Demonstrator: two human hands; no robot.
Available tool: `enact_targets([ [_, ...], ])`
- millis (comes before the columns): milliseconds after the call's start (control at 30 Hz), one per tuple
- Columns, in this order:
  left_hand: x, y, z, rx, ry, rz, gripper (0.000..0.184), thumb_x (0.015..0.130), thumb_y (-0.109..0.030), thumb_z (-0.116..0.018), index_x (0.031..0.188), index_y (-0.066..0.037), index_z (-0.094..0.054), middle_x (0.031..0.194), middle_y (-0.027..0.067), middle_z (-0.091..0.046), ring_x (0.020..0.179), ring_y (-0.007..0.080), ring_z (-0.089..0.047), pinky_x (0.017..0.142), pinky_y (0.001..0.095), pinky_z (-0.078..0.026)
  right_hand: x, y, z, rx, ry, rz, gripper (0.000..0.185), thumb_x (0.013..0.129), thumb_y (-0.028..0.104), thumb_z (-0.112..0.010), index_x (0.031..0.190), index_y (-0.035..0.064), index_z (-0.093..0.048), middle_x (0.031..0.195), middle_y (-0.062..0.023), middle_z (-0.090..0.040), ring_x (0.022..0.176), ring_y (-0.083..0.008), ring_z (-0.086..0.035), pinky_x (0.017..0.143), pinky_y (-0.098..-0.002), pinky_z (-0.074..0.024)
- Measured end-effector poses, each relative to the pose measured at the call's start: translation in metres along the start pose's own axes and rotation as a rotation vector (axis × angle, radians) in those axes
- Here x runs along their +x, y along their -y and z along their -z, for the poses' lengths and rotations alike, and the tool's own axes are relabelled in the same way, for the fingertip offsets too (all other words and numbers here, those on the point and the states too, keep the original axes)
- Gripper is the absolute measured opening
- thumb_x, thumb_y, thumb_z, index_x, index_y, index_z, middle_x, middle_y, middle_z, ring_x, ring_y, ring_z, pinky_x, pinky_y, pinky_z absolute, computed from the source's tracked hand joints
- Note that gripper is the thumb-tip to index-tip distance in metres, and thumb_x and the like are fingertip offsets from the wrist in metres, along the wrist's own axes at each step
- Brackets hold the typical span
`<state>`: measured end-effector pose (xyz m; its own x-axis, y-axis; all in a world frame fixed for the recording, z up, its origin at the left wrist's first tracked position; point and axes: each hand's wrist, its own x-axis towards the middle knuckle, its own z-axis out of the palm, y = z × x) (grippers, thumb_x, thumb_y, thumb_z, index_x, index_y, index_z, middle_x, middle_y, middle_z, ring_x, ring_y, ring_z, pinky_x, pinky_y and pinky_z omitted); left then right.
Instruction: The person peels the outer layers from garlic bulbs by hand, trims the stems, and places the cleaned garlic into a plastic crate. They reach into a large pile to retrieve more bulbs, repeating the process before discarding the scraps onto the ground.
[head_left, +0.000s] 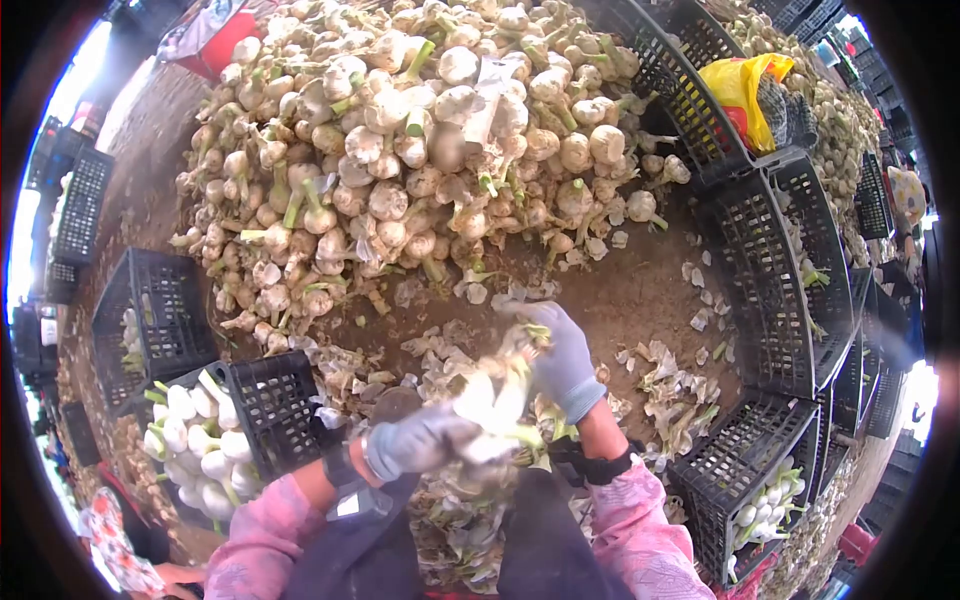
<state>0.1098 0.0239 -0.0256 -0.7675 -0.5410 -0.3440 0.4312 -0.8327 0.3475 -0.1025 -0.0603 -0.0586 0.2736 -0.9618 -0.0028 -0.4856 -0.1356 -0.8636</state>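
My left hand (422, 440), in a grey glove, is closed around a white garlic bulb (490, 402) between my knees. Motion smears the bulb and the fingertips. Just above and to the right, my right hand (565, 362), gloved too, has its fingers curled round papery garlic husk (520, 350) with a greenish stem end. A green-white stem (525, 436) sticks out below the bulb. Loose husks (455, 520) cover the ground under both hands. In front rises a large heap of unpeeled garlic bulbs (390, 200).
A black crate (280, 400) beside my left arm borders clean white garlic (205, 450). Another crate (740, 455) with garlic stands at my right, below stacked crates (765, 290). A yellow bag (750, 90) rests on crates at upper right. Another person's floral sleeve (115, 540) shows at lower left.
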Motion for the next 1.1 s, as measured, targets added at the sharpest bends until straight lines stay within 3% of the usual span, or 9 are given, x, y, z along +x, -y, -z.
enact_targets([
  [100, -0.007, -0.01, 0.0, -0.255, -0.203, -0.091, 0.055, 0.082, -0.027, -0.062, 0.128, 0.003, -0.054, 0.109, 0.0221, -0.066, 0.087, 0.0329, -0.068, 0.064, 0.0361, -0.051, -0.024, -0.01, 0.009, -0.742, 0.108, 0.072, 0.082, 0.077, 0.025, -0.074, 0.146, 0.0009, -0.036, 0.127, -0.011, -0.056, 0.095, -0.0217, -0.061, 0.085, -0.0324, -0.048],
  [200, -0.013, -0.001, 0.018, -0.278, -0.199, -0.101, 0.063, 0.081, -0.031, -0.065, 0.131, 0.003, -0.05, 0.111, 0.0229, -0.066, 0.091, 0.0324, -0.068, 0.066, 0.0378, -0.052, -0.042, 0.025, 0.018, 0.931, 0.298, -0.313, 0.085, 0.082, 0.038, -0.077, 0.145, -0.0025, -0.038, 0.131, -0.0074, -0.057, 0.1, -0.0135, -0.058, 0.094, -0.0284, -0.0442],
  [333, -0.004, -0.006, 0.016, -0.256, -0.098, -0.108, 0.057, 0.094, -0.037, -0.062, 0.131, 0.004, -0.051, 0.109, 0.0153, -0.067, 0.09, 0.0257, -0.067, 0.075, 0.0346, -0.054, -0.045, 0.052, -0.004, 0.825, 0.322, -0.393, 0.055, 0.089, 0.031, -0.074, 0.127, -0.0052, -0.057, 0.114, -0.0066, -0.066, 0.09, -0.0091, -0.06, 0.08, -0.0262, -0.0507],
  [433, -0.006, -0.018, 0.006, 0.046, -0.248, -0.171, 0.075, 0.095, -0.044, -0.06, 0.147, 0.0, -0.029, 0.124, 0.0134, -0.059, 0.09, 0.0215, -0.067, 0.078, 0.0335, -0.056, -0.052, 0.052, -0.017, 0.793, 0.072, -0.224, 0.022, 0.089, -0.002, -0.062, 0.111, -0.0043, -0.065, 0.104, -0.0061, -0.067, 0.089, -0.0107, -0.061, 0.079, -0.0246, -0.0503],
  [500, -0.008, -0.02, 0.01, 0.213, -0.207, -0.262, 0.099, 0.089, -0.044, -0.069, 0.156, -0.006, -0.006, 0.141, 0.012, -0.044, 0.099, 0.0191, -0.063, 0.087, 0.0338, -0.056, -0.054, 0.051, -0.022, 0.764, -0.047, -0.299, 0.021, 0.089, -0.002, -0.061, 0.11, -0.0033, -0.066, 0.105, -0.0062, -0.068, 0.091, -0.0116, -0.062, 0.081, -0.0259, -0.0511],
  [700, 0.011, -0.008, 0.011, 1.113, -0.629, -0.731, 0.058, 0.078, 0.003, -0.076, 0.127, -0.002, -0.047, 0.126, 0.0098, -0.05, 0.111, 0.0183, -0.057, 0.092, 0.0337, -0.053, -0.057, 0.056, -0.042, 0.228, -0.189, -0.006, 0.02, 0.085, -0.004, -0.066, 0.104, -0.0033, -0.066, 0.097, -0.0121, -0.069, 0.09, -0.016, -0.066, 0.081, -0.029, -0.0529],
  [833, 0.008, -0.011, -0.013, 0.259, -0.59, -0.613, 0.022, 0.084, 0.002, -0.07, 0.101, -0.003, -0.058, 0.12, 0.0111, -0.058, 0.093, 0.0129, -0.061, 0.081, 0.0319, -0.055, -0.054, 0.065, -0.042, 0.462, -0.175, -0.143, 0.018, 0.087, -0.001, -0.067, 0.105, -0.0024, -0.066, 0.096, -0.0096, -0.069, 0.088, -0.0137, -0.064, 0.076, -0.0283, -0.0518],
  [1000, -0.006, -0.027, -0.004, 0.19, -0.432, -0.846, 0.016, 0.091, 0.001, -0.062, 0.106, -0.001, -0.062, 0.127, 0.0133, -0.06, 0.097, 0.0194, -0.066, 0.086, 0.0311, -0.056, -0.052, 0.012, -0.039, 0.805, -0.29, -0.659, 0.016, 0.092, 0.005, -0.064, 0.107, -0.0022, -0.065, 0.095, -0.006, -0.067, 0.087, -0.0109, -0.06, 0.077, -0.0273, -0.0514],
  [1100, -0.021, -0.052, -0.019, 0.271, -0.372, -0.874, 0.019, 0.091, 0.001, -0.063, 0.11, -0.002, -0.065, 0.137, 0.0146, -0.05, 0.105, 0.0221, -0.063, 0.092, 0.0359, -0.054, -0.06, -0.03, -0.021, 0.093, -0.029, -0.385, 0.038, 0.089, 0.01, -0.069, 0.123, -0.0021, -0.057, 0.107, -0.0094, -0.064, 0.094, -0.0153, -0.061, 0.083, -0.0297, -0.0529],
])
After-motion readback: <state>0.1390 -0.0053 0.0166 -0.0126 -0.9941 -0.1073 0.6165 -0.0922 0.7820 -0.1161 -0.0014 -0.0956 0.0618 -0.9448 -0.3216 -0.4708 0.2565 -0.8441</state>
